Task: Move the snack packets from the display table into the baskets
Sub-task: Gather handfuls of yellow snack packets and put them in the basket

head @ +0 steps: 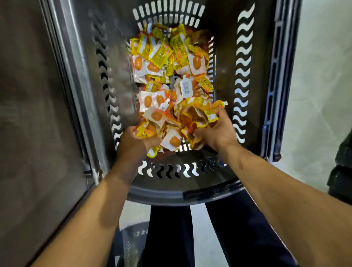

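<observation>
Inside the basket (173, 194), at its near left, the left hand (135, 140) curls its fingers round a few yellow packets. Loose packets (168, 59) cover the basket's floor. At its near right, the right hand (216, 134) clutches a crumpled bunch (200, 114).

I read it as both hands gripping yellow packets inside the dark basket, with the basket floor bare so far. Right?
Not bare: the head view shows a pile of packets already covering the floor of the basket. Left hand and right hand do each grip yellow packets inside it.
</observation>
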